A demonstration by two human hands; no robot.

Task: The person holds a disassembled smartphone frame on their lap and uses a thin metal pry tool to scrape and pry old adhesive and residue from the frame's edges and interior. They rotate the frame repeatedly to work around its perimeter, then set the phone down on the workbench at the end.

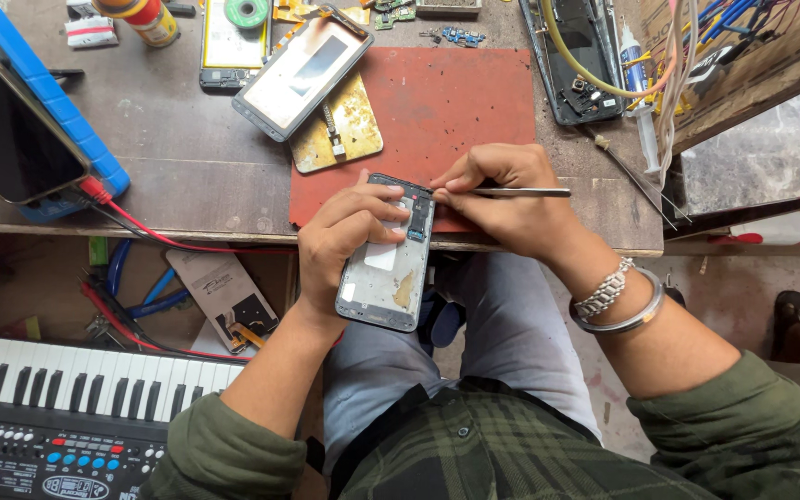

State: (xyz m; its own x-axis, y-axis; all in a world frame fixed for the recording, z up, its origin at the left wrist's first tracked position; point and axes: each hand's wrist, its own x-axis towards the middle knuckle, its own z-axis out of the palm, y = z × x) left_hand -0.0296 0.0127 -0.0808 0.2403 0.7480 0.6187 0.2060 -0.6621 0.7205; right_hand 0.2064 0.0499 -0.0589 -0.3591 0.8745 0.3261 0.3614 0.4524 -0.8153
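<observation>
Over the lap, left hand grips phone frame lengthwise toward bench — right hand pinches tweezers.

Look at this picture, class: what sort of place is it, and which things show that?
Probably a small phone repair bench. The left hand holds an opened phone while the right hand works a thin metal tool into it. More dismantled phones and loose wires lie on the worktable.

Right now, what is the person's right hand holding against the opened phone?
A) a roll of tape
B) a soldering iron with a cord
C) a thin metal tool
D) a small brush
C: the right hand pinches a thin metal tool, its tip at the top of the opened phone, which the left hand grips.
</observation>
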